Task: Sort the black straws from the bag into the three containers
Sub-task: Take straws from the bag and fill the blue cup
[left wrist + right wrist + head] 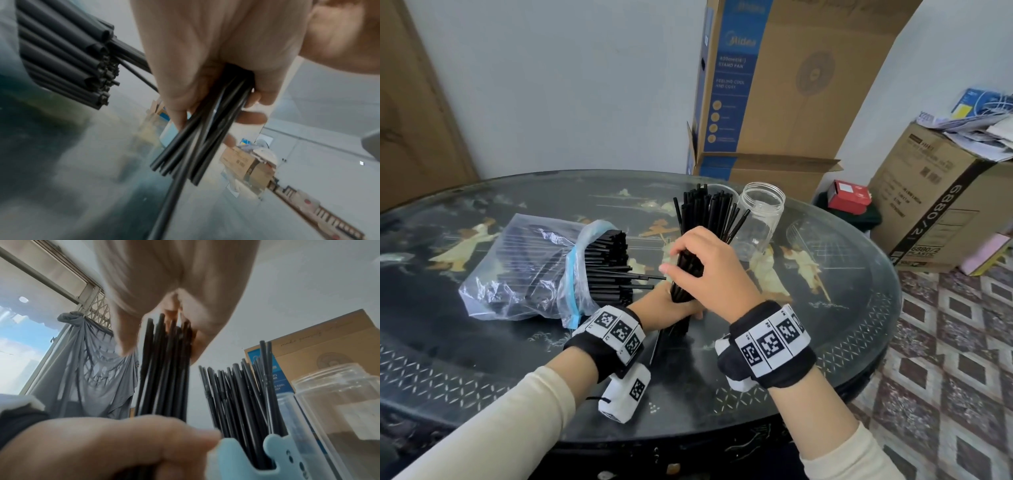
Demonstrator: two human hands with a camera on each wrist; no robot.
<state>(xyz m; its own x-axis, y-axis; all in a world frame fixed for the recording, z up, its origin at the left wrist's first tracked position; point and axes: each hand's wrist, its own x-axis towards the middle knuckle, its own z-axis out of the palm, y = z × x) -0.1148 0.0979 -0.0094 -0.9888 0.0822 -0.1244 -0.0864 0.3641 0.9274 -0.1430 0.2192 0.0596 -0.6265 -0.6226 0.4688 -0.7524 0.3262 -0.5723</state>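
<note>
A bundle of black straws (684,274) stands nearly upright over the table, held by both hands. My left hand (671,308) grips its lower part, fingers curled round the straws (205,138). My right hand (703,270) grips the bundle (164,369) higher up. A clear zip bag (524,270) lies to the left with many black straws (609,267) sticking out of its mouth. A light blue container (283,456) holds several straws (709,209) just behind the hands. A clear jar (760,219) stands empty to its right. A third clear container (724,190) shows behind the straws.
The dark round glass-topped table (825,342) ends close on the right. Tall cardboard boxes (774,85) stand behind it, and another box (941,205) sits on the patterned floor at right. A grey curtain (86,361) hangs by a window.
</note>
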